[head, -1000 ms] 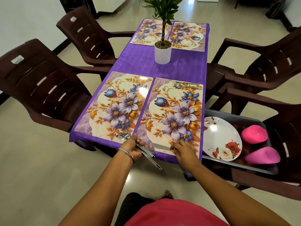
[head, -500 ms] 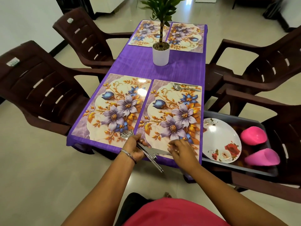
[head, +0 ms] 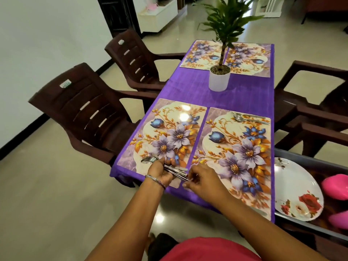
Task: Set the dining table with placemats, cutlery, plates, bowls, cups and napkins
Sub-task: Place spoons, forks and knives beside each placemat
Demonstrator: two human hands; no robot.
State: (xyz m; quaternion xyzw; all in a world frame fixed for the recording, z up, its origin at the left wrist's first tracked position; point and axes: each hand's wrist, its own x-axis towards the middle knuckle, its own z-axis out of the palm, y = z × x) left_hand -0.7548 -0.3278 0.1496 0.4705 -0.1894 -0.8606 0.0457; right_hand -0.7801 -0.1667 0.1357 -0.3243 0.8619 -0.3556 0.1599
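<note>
While the left hand [head: 162, 171] grips the cutlery bundle [head: 165, 166], fork heads poking out on the side away from the potted plant [head: 220, 80], the right hand [head: 200, 178] now works at the handle ends, fingers curled in a pinch on what looks like a single piece. A second ago that hand lay further right, over the near edge of the placemat nearer the plate crate; it has since closed in on the bundle. The bundle itself has drifted onto the near-left placemat [head: 169, 136], the one on the plant's near side toward the two chairs.

Meaning, as judged: one setting done, second one starting. A laid cutlery set [head: 248, 118] sits at the plant-side edge of the near-right placemat [head: 239, 153], and a knife seems to lie at that mat's near edge, partly hidden by the right forearm. The pinch reads as separating the next piece from the bundle for the left mat.

Beyond the plant, the two far placemats [head: 227, 55] carry no cutlery that I can make out. Floral plate [head: 297, 193] and pink cups [head: 337, 187] wait in the grey crate [head: 305, 226], to the right of the table, untouched. Task is early; napkins and bowls not seen.
</note>
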